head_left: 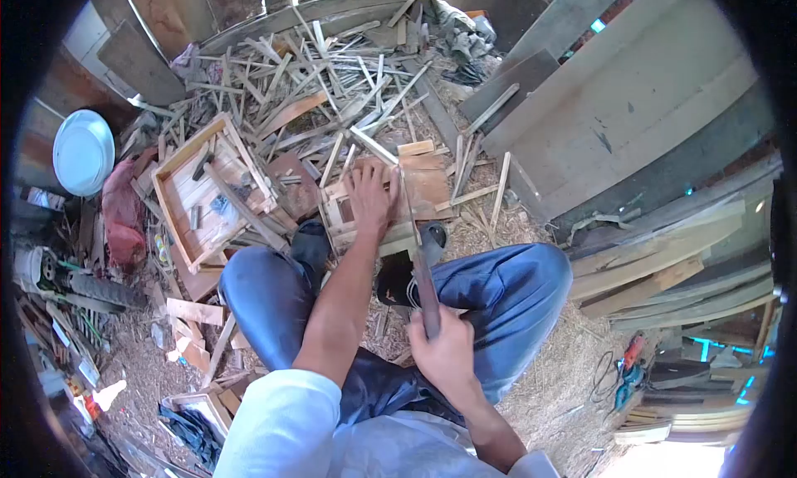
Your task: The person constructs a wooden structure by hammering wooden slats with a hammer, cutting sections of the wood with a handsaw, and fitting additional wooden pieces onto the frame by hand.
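Observation:
My left hand (371, 197) lies with its fingers spread on a reddish-brown board, pressing it down on a low wooden frame (391, 244) between my feet. In my right hand (442, 345) is the handle of a saw (424, 280). The long thin blade points away from me and reaches the board's edge just right of my left hand. A lighter piece of wood (428, 182) sits to the right of the blade.
On the left, a wooden tray (180, 228) holds a hammer (235, 197) and small items. Wood offcuts (274, 80) are heaped ahead. Large boards (623, 96) lean at the right, above a red and teal power tool (631, 370). A white basin (83, 153) stands far left.

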`<action>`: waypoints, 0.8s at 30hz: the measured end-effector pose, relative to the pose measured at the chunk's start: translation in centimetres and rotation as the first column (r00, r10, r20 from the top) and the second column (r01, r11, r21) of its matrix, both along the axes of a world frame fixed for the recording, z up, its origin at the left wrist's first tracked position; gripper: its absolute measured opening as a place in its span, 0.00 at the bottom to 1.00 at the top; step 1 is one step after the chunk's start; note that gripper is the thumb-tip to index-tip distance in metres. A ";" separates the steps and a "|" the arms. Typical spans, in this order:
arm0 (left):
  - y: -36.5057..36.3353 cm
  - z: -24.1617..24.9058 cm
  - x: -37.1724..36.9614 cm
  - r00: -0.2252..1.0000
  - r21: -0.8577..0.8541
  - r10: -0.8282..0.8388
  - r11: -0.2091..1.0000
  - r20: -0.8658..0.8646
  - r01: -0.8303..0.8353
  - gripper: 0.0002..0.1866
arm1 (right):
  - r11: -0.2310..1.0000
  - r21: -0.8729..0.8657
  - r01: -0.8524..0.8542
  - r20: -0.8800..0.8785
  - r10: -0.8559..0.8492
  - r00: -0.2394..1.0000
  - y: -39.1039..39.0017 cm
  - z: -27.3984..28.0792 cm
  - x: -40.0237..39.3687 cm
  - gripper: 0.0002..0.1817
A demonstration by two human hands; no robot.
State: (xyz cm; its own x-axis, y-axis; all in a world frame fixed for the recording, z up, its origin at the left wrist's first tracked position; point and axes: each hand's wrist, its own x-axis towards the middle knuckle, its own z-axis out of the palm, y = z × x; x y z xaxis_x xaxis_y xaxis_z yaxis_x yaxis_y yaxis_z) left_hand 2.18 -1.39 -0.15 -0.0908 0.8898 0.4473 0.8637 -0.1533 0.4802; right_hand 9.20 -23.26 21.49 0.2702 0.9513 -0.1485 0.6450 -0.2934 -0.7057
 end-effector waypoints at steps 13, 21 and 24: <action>-1.4 0.2 -0.2 1.000 -0.079 0.003 0.997 -0.014 -0.005 0.19 | 0.998 -0.057 0.007 -0.116 -0.013 0.993 -1.0 0.7 0.0 0.12; -2.0 -0.1 0.0 0.999 -0.017 -0.008 1.000 -0.044 0.007 0.19 | 0.998 -0.045 0.046 -0.140 -0.052 0.989 -0.5 0.2 0.4 0.11; -3.4 0.6 0.7 1.000 -0.064 0.004 0.998 -0.029 -0.006 0.20 | 0.998 0.017 0.052 0.000 -0.052 0.999 3.6 -5.3 1.1 0.13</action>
